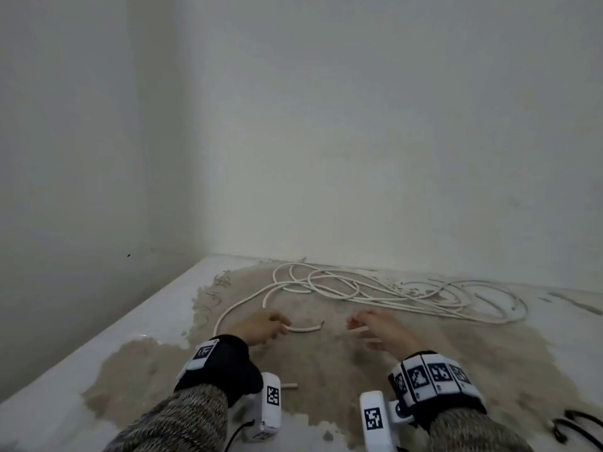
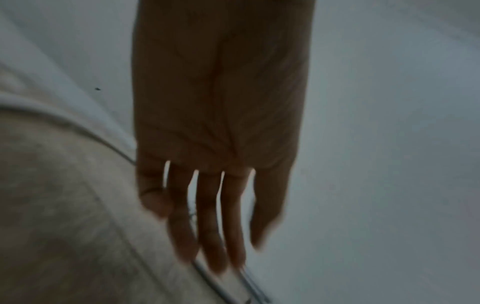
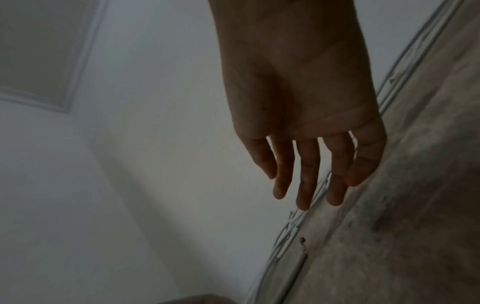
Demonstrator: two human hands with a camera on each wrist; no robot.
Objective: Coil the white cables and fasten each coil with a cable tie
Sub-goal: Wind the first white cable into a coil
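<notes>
Long white cables (image 1: 375, 288) lie in a loose tangle on the beige patch by the far wall. One strand curves forward and ends in a short free end (image 1: 306, 328) between my hands. My left hand (image 1: 280, 322) hovers at that end with fingers extended; the left wrist view shows the left hand (image 2: 207, 236) straight-fingered and blurred, with cable (image 2: 207, 275) just past the fingertips. My right hand (image 1: 357, 322) hangs open to the right of the end and holds nothing. In the right wrist view the right hand (image 3: 311, 181) has loose fingers above the cable (image 3: 288, 275).
The surface (image 1: 146, 321) is white with a rough beige patch and meets white walls at the left and back. A short pale stick-like piece (image 1: 289, 385) lies near my left wrist. Black cords (image 1: 574, 425) lie at the lower right.
</notes>
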